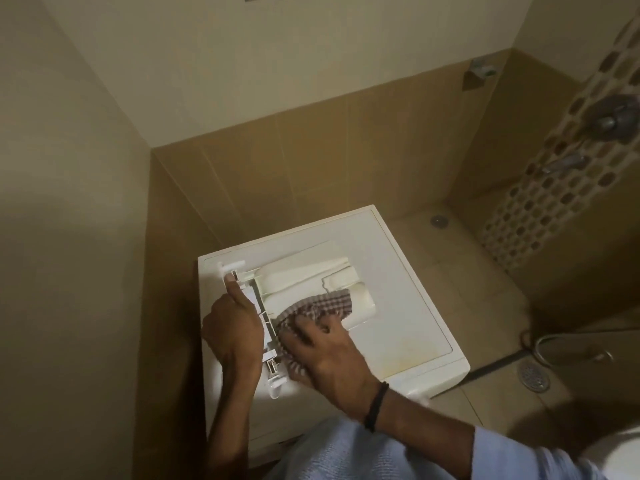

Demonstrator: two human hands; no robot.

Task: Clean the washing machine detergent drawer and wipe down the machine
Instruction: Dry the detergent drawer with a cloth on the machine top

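White detergent drawer (304,282) lies atop the machine (398,306), checked cloth (323,302) across it.

Detergent drawer pulled out and laid on the machine's top

The white plastic detergent drawer (298,278) lay flat on the lid of the white washing machine (415,271), with its long front panel along the lid's left edge and its moulded body reaching right. A brown-and-white checked cloth (325,301) was bunched over the drawer's near part. Faint yellowish staining marked the lid's front right.
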